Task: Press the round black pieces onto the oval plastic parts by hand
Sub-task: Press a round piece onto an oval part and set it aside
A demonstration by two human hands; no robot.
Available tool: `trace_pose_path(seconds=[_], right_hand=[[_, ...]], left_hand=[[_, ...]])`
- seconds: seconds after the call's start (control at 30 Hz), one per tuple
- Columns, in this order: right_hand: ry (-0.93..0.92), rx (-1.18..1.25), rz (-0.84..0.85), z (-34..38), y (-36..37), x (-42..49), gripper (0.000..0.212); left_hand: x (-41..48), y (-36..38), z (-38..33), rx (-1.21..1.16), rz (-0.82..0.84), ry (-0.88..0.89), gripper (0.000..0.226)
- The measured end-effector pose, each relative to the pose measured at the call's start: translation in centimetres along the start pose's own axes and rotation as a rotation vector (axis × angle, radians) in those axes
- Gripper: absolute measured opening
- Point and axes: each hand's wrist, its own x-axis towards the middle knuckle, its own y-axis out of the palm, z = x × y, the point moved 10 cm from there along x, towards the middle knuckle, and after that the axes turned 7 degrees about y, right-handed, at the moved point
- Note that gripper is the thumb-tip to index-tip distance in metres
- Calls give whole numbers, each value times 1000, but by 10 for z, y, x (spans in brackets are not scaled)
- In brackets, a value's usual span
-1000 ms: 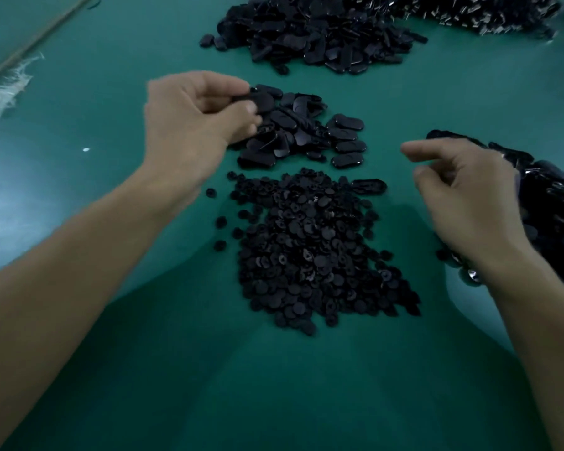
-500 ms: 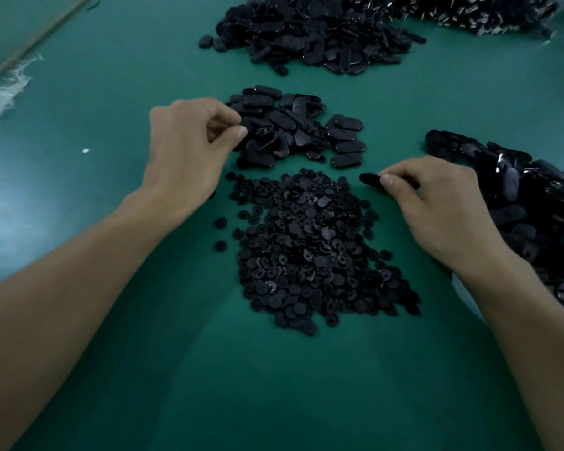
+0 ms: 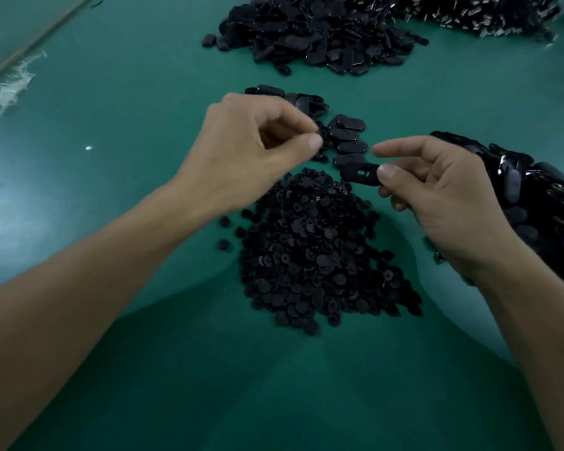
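Right grip [image 3: 443, 196] raised — oval part [image 3: 358, 173] pinched, lifted

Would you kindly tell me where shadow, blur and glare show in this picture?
Head view: a broad shadow darkens the near table and the near end of the round pieces; head view: the left hand is slightly motion-blurred, while the right hand and its oval part look sharp; head view: small glints on the right pile.
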Motion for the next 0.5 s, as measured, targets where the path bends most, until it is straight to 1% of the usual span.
trace_pose_path(seconds=[0.1,0.23,0.37,0.5], right_hand=[[-29,86,32,6,8,-2,17],[-75,167,34,17,13,-5,14],[-110,195,40,24,17,-8,12],[-131,176,33,26,20,-11,15]], left_hand=[[-4,21,-2,-136,130,-68,13],[-7,28,4,-281,142,-129,12],[-9,32,7,-316,169,-146,10],[-11,35,2,-256,194,-109,10]])
